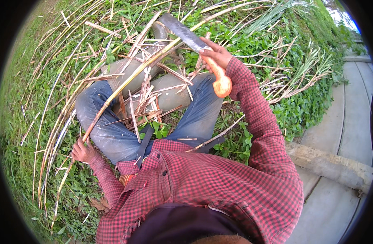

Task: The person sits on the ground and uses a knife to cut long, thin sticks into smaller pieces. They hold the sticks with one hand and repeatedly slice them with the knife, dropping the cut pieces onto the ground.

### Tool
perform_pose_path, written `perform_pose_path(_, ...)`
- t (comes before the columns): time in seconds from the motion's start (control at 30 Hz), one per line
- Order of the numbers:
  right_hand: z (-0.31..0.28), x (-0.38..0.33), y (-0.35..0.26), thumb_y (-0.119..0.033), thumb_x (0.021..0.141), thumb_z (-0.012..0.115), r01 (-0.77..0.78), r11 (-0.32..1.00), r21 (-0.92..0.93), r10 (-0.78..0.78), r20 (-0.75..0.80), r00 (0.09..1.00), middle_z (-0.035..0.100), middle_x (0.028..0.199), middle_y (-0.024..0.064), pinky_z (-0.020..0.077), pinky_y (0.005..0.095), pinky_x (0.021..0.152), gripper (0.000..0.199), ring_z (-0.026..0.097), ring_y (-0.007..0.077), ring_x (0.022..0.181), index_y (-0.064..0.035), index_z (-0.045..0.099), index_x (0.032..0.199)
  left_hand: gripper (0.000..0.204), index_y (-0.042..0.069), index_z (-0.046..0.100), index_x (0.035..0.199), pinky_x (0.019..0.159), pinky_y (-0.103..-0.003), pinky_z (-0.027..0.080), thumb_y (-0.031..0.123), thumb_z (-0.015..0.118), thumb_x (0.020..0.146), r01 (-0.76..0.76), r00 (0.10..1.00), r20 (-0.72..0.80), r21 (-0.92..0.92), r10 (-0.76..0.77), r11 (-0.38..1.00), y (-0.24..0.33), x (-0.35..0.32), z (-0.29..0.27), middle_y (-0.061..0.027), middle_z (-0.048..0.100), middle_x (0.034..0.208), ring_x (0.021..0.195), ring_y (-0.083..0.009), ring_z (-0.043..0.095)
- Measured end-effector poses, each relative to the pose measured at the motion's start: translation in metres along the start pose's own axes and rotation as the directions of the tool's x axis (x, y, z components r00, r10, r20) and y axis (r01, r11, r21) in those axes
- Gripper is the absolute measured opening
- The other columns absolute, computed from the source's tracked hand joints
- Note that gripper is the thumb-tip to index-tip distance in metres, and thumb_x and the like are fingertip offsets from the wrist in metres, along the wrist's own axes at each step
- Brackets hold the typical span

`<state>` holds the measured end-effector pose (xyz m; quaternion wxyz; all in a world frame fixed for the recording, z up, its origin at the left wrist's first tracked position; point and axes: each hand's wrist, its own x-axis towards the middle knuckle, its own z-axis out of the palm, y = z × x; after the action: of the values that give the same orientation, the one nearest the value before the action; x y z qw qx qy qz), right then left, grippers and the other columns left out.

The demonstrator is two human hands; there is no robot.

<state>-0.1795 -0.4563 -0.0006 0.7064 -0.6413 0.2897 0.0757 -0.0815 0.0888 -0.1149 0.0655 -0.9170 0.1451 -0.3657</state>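
Observation:
My left hand is closed around the lower end of a long yellow-brown cane stalk, beside my left knee. The stalk slants up across my crossed legs and bends away to the far right. In my right hand is a machete with a broad grey blade and an orange, knob-ended handle. My fingers wrap the handle close to the blade. The blade points to the far left, its middle over or close to the stalk; whether they touch I cannot tell. Split cane strips lie heaped across my boots and between my legs.
More long stalks lie curved through the grass on the left. Cut leaves and dry strips are scattered at the right. Beyond them runs a grey concrete channel with a crossbar over it.

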Motion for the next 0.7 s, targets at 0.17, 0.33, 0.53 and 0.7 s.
perform_pose_path(0.17,-0.025,0.022,0.029,-0.016,0.081,0.059,0.115,0.984,0.133,-0.077,-0.262,0.962,0.052,0.062,0.0059,0.0447,0.0281,0.04,0.07,0.051,0.0152,0.045,-0.024,0.02,0.139,0.035,0.015,0.06,0.086,0.07,-0.035,0.038,0.048,0.055,0.077,-0.018,0.992,0.122,0.042,0.012,0.999,0.001,0.011,-0.008,-0.001,0.053,0.077,0.073,-0.0205,0.051)
perform_pose_path(0.33,0.076,-0.029,0.049,-0.019,0.083,0.059,-0.028,0.988,0.155,0.001,0.17,0.985,0.051,0.061,0.0021,0.0448,0.0234,0.041,0.065,0.051,0.0107,0.046,-0.0268,0.023,0.137,0.034,0.013,0.059,0.086,0.064,-0.034,0.04,0.046,0.055,0.078,-0.135,0.977,0.156,-0.072,0.145,0.988,-0.017,0.028,-0.012,-0.0021,0.053,0.077,0.073,-0.0219,0.05)
perform_pose_path(0.53,0.1,-0.033,0.053,-0.019,0.083,0.059,0.07,0.968,0.242,-0.113,0.166,0.98,0.051,0.062,0.0023,0.0452,0.0231,0.041,0.063,0.051,0.0099,0.046,-0.0263,0.026,0.137,0.034,0.01,0.056,0.077,0.06,-0.037,0.041,0.044,0.055,0.08,-0.171,0.946,0.243,-0.181,0.212,0.969,-0.023,0.04,-0.014,-0.0057,0.052,0.068,0.066,-0.0247,0.053)
perform_pose_path(0.7,-0.012,0.034,0.059,-0.014,0.081,0.061,0.243,0.918,0.313,-0.159,-0.269,0.95,0.053,0.061,0.0071,0.0448,0.0312,0.038,0.069,0.051,0.017,0.043,-0.0226,0.022,0.138,0.054,-0.001,0.059,0.068,0.051,-0.045,0.039,0.05,0.048,0.084,0.064,0.737,0.641,-0.383,0.215,0.922,-0.034,0.083,-0.01,-0.0181,0.052,0.053,0.047,-0.034,0.049)
